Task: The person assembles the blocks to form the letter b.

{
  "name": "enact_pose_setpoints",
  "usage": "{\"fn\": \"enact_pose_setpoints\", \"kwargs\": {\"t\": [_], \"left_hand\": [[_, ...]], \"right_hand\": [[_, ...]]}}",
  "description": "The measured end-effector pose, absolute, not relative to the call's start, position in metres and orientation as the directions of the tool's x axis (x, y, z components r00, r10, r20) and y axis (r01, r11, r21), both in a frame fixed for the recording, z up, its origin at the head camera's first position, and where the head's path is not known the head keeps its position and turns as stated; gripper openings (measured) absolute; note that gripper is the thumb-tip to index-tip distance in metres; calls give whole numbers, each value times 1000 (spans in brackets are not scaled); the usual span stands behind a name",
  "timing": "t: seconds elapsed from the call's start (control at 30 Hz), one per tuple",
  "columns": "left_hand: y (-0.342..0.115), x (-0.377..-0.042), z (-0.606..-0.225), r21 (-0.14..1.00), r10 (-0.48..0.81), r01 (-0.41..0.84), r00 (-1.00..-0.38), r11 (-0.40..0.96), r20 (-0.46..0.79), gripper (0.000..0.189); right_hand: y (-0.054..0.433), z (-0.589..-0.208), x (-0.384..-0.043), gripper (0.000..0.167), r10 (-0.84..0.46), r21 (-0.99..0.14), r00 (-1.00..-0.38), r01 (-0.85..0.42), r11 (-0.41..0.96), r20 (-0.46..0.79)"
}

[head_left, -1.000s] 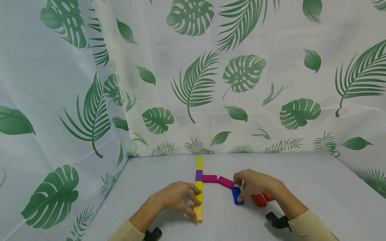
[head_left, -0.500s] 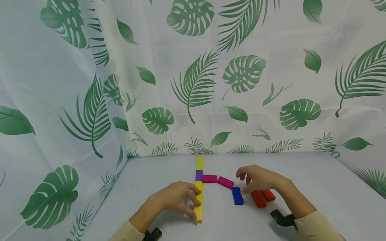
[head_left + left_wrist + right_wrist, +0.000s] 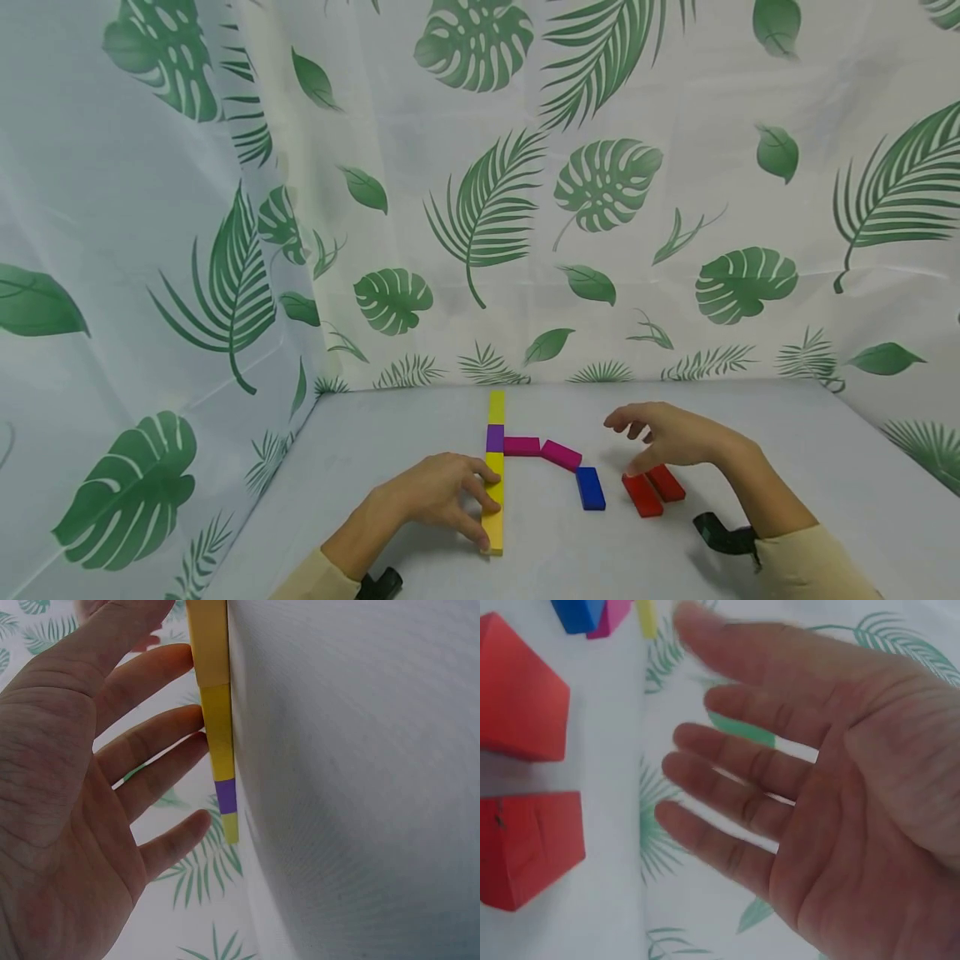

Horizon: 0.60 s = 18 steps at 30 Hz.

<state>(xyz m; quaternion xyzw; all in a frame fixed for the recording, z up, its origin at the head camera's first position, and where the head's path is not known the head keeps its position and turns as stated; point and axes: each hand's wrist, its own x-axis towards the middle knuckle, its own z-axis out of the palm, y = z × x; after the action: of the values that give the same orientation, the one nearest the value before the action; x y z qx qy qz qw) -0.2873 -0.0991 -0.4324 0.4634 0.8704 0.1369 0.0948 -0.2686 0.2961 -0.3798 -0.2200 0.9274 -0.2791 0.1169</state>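
white across its top, the table (image 3: 337,450) carries our blocks. our left hand (image 3: 442,490), fingers fairly straight, touches a row of yellow and purple rectangular blocks (image 3: 497,490) pointing toward the table's back edge; our right hand (image 3: 671,433), loosely spread and holding nothing, hangs just beside two red rectangular blocks (image 3: 645,498), between a blue rectangular block (image 3: 591,488) and the table's right edge. we judge them light, stiff, hardly fragile, best pinched midway across their long sides.

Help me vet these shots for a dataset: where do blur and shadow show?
Head view: a soft shadow on the table below the left hand; left wrist view: yellow blocks read clearly beside the dull grey table; right wrist view: the right hand has a blurred thumb tip.
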Motion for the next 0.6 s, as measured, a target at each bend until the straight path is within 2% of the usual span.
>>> {"fn": "enact_pose_setpoints", "kwargs": {"t": [0.33,0.6], "left_hand": [[-99,-286,-432,328,827,774,-561,541,-40,45],[-100,-286,-433,333,830,777,-556,534,-34,45]], "right_hand": [[311,-383,-272,55,-377,-535,-907,-226,814,-190],[317,-382,-271,56,-356,-516,-905,-196,834,-231]]}}
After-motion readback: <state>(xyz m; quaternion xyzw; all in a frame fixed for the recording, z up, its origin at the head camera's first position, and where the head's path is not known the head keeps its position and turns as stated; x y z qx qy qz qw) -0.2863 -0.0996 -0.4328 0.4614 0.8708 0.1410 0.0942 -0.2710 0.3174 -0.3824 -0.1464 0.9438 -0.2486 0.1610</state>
